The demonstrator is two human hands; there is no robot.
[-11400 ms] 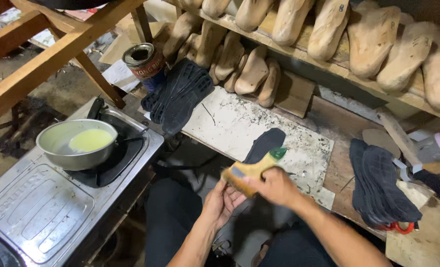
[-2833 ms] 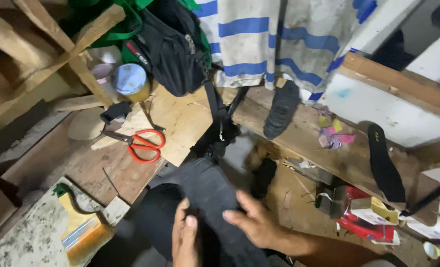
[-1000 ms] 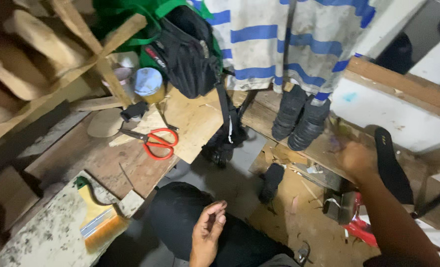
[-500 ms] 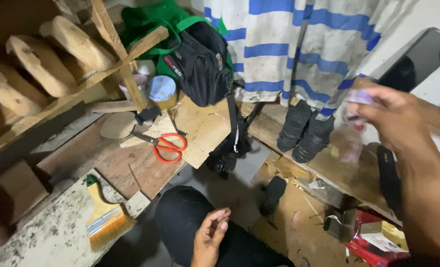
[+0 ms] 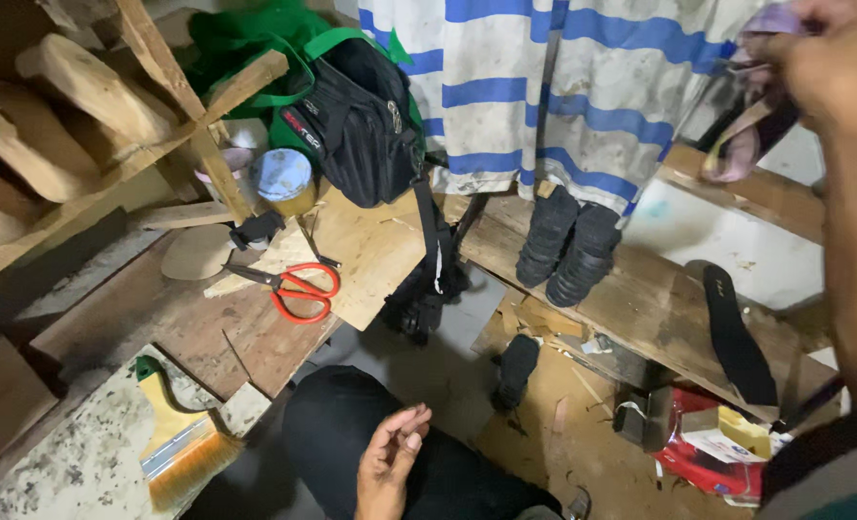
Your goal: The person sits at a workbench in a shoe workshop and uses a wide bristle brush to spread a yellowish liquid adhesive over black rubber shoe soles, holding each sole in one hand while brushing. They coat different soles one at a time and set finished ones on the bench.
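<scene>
From the head camera, the right hand point(image 5: 833, 67) is raised at the upper right corner, close to the lens and blurred, its fingers closed around a bundle of thin pinkish-purple and dark strips point(image 5: 748, 135) that hang down from the grip; what exactly they are cannot be told. The left hand point(image 5: 390, 462) rests low in the middle on the person's dark-trousered thigh point(image 5: 351, 433), palm turned up, fingers loosely curled and holding nothing.

Below the right hand, two stacks of black shoe soles point(image 5: 568, 246) lean on a rough wooden plank bench point(image 5: 659, 308), and a single long black insole point(image 5: 737, 337) lies flat further right on the same plank. Another small black sole point(image 5: 517, 368) sits on the dusty floor just under the bench edge.

To the left, red-handled scissors point(image 5: 293, 287) lie on a worn wooden worktop point(image 5: 197, 327), near a tin can with a pale blue lid point(image 5: 284, 178). A yellow-handled brush with a green tip point(image 5: 173, 438) lies on the speckled stone slab point(image 5: 52, 462) at the lower left. A black fabric bag with green straps point(image 5: 356, 125) hangs above the worktop, beside a blue-and-white striped cloth point(image 5: 544, 87). Wooden shoe lasts point(image 5: 72, 96) sit on a shelf at upper left.
</scene>
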